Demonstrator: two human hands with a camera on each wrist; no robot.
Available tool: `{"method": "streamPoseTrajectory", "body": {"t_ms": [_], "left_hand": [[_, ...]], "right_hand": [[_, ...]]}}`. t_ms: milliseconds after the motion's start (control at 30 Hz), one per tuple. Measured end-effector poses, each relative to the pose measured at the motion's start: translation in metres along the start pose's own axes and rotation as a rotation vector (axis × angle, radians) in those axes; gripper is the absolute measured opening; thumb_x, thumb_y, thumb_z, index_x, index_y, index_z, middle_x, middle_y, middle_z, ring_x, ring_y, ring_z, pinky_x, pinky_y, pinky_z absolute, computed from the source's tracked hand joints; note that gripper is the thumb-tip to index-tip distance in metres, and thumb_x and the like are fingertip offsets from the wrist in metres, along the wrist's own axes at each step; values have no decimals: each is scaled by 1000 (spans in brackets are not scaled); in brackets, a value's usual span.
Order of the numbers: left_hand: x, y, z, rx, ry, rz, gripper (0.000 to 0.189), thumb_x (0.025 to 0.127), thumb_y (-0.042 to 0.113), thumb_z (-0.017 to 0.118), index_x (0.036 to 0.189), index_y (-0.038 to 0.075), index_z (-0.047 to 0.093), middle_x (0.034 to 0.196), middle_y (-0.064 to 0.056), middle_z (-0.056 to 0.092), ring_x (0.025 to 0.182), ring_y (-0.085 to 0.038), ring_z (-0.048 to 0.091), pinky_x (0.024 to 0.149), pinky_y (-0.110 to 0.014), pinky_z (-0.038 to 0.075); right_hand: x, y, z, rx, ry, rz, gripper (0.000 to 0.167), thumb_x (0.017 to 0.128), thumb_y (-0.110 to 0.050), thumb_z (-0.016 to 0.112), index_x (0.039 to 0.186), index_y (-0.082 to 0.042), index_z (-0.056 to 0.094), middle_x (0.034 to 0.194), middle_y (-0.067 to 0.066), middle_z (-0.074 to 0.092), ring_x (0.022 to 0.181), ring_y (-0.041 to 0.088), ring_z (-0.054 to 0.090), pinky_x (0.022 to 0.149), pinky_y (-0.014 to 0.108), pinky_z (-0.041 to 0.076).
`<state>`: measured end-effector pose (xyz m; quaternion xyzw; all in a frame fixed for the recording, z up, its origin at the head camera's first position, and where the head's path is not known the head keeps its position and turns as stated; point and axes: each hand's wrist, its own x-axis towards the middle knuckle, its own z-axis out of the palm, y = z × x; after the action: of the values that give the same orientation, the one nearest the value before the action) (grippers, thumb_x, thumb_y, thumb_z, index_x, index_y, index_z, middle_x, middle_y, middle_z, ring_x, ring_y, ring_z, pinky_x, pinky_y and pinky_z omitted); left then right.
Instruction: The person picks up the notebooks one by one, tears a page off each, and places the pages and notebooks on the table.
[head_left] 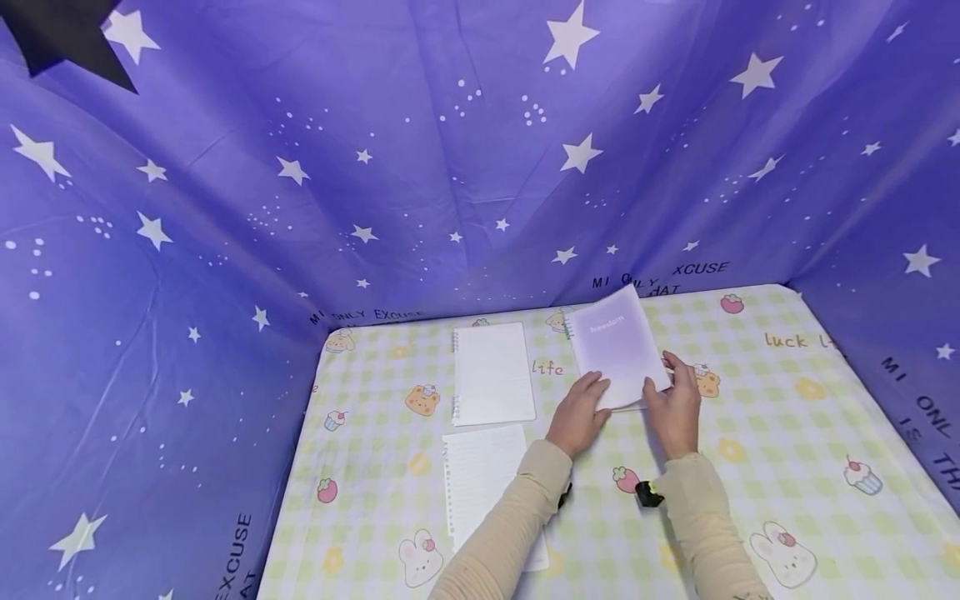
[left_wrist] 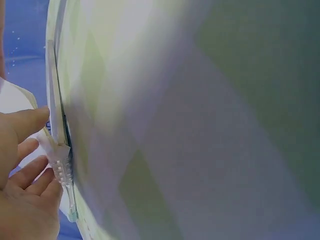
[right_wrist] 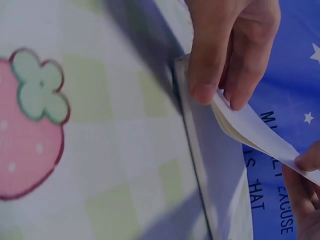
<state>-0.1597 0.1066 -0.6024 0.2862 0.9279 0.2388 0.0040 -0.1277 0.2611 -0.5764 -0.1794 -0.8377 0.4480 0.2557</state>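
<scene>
A ring-bound notebook (head_left: 618,346) with a pale purple cover, printed "freedom", lies tilted at the back right of the table. My left hand (head_left: 579,418) holds its lower left edge, close to the ring binding (left_wrist: 62,170) in the left wrist view. At the lower right corner, my right hand (head_left: 675,414) pinches the edge of the leaves between thumb and fingers. In the right wrist view the lifted leaves (right_wrist: 260,134) bow between both hands, above a flat lower part (right_wrist: 212,165) near the tablecloth.
Left of the notebook lies a white page with rings (head_left: 493,375) along its left side. A lined sheet with punched holes (head_left: 483,475) is nearer, partly under my left sleeve. A checked tablecloth (head_left: 375,483) covers the table; a blue star-patterned curtain (head_left: 450,167) hangs behind.
</scene>
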Motion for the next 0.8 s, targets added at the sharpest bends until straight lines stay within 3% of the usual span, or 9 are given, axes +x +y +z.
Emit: {"method": "streamPoseTrajectory", "body": {"t_ms": [167, 333, 433, 500, 567, 600, 667, 800], "left_hand": [[-1, -4, -2, -31, 9, -21, 56, 94, 27, 68, 145, 13, 50, 152, -2, 46, 141, -15, 42, 117, -23, 31], [-3, -7, -3, -113, 10, -66, 56, 96, 30, 66, 147, 14, 49, 152, -2, 46, 140, -15, 43, 117, -24, 32], [-5, -8, -5, -161, 15, -90, 56, 96, 31, 65, 147, 15, 49, 151, -2, 47, 139, -15, 44, 117, -24, 33], [-6, -8, -6, -190, 19, -96, 55, 97, 30, 64, 147, 15, 48, 150, -2, 48, 139, -14, 45, 117, -23, 32], [-8, -8, -9, -221, 30, -96, 54, 97, 28, 64, 147, 13, 48, 149, -2, 50, 138, -14, 46, 117, -23, 33], [-9, -8, -11, -237, 36, -94, 54, 97, 27, 64, 146, 12, 48, 148, -3, 51, 138, -15, 47, 116, -23, 33], [-11, -9, -15, -262, 44, -92, 53, 97, 25, 64, 146, 11, 49, 147, -3, 52, 136, -15, 49, 115, -22, 34], [-14, -10, -22, -297, 41, -82, 55, 96, 18, 66, 146, 10, 47, 144, -5, 54, 127, -14, 56, 110, -20, 40]], "right_hand": [[-2, -12, 3, 46, -26, -20, 49, 87, 5, 64, 136, 5, 53, 121, 25, 57, 101, 31, 56, 74, 7, 38], [-4, -18, 9, 80, -74, 10, 46, 87, 3, 66, 132, 6, 55, 118, 22, 59, 89, 3, 55, 70, -3, 40], [-7, -20, 13, 120, -112, 32, 42, 88, 1, 66, 128, 7, 56, 118, 23, 62, 85, -4, 59, 69, -2, 43], [-10, -22, 16, 135, -134, 29, 40, 88, 1, 65, 127, 6, 57, 116, 24, 64, 86, 4, 66, 69, -2, 45], [-13, -25, 19, 153, -153, 14, 39, 89, 1, 65, 126, 6, 57, 114, 25, 65, 90, 19, 70, 71, -1, 46], [-15, -27, 21, 159, -165, 3, 38, 89, 1, 64, 126, 6, 58, 114, 26, 65, 91, 20, 70, 72, -1, 46], [-18, -30, 24, 174, -188, -17, 37, 90, 2, 64, 126, 8, 58, 114, 27, 64, 97, 36, 68, 73, -1, 46], [-23, -33, 29, 198, -234, -36, 36, 91, 4, 63, 126, 8, 58, 118, 29, 63, 102, 40, 66, 77, 0, 47]]}}
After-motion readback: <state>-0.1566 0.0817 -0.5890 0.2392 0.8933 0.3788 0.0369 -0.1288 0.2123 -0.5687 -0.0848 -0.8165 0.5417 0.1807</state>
